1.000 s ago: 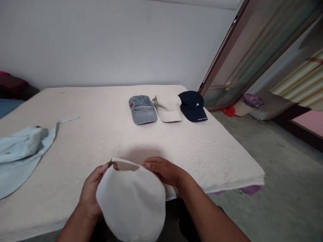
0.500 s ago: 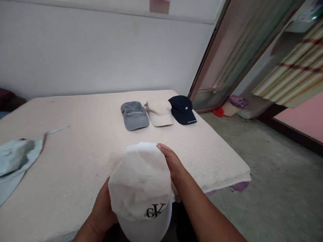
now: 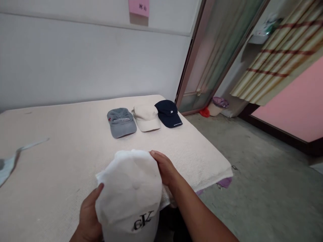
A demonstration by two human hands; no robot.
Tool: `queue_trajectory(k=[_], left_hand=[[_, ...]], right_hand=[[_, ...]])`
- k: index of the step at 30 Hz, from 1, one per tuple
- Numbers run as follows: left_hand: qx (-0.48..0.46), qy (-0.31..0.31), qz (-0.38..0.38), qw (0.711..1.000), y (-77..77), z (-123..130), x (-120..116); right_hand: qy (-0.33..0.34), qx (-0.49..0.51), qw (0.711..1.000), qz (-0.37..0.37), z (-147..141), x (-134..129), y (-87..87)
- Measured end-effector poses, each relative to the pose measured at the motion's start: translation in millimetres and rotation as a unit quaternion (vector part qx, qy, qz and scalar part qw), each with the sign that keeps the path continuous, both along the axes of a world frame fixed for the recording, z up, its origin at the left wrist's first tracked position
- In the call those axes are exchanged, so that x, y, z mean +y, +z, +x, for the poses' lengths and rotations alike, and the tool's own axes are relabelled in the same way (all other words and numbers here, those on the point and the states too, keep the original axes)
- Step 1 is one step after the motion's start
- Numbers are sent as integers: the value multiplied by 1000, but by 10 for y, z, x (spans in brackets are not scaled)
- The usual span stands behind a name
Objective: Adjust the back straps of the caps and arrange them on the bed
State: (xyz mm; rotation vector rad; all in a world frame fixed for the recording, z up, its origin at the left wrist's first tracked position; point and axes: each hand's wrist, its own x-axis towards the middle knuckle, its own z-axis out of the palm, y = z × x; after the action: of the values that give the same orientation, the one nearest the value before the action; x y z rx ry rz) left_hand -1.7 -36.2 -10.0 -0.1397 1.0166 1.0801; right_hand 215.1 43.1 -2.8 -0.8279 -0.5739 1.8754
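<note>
While both hands hold the white cap (image 3: 131, 195) low at the near edge of the white cover (image 3: 75, 151), three caps sit in a row farther back: grey cap (image 3: 121, 124), beige cap (image 3: 146, 117), navy cap (image 3: 168, 113), brims facing the person. Left hand (image 3: 89, 215) on its left side, right hand (image 3: 165, 168) on its right, crown up, black "CK" letters toward the person. Pale blue cloth piece (image 3: 7, 168) with thin strap at far left, cut off by frame. Wall (image 3: 88, 67) backs the cover; sliding door (image 3: 194, 67) stands beyond the navy cap. Wide stretch of cover between row and blue piece. Right edge drops to grey floor (image 3: 252, 151); bin (image 3: 215, 109) by the door.
</note>
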Motion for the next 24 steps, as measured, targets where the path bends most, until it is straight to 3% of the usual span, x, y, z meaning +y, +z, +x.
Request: queue_trajectory(k=[7, 13, 15, 20, 24], left_hand=[[29, 167, 111, 979, 58, -156, 319], [66, 171, 182, 966, 133, -144, 418], [63, 153, 194, 967, 138, -85, 439], [-7, 87, 233, 969, 85, 258, 466], [-29, 2, 169, 985, 1, 526, 433]], right_hand=[[183, 18, 981, -58, 186, -169, -210], [242, 55, 969, 7, 257, -348, -194], [207, 75, 975, 21, 327, -338, -168], [18, 31, 997, 61, 759, -208, -95], [-144, 28, 986, 79, 1243, -83, -118]])
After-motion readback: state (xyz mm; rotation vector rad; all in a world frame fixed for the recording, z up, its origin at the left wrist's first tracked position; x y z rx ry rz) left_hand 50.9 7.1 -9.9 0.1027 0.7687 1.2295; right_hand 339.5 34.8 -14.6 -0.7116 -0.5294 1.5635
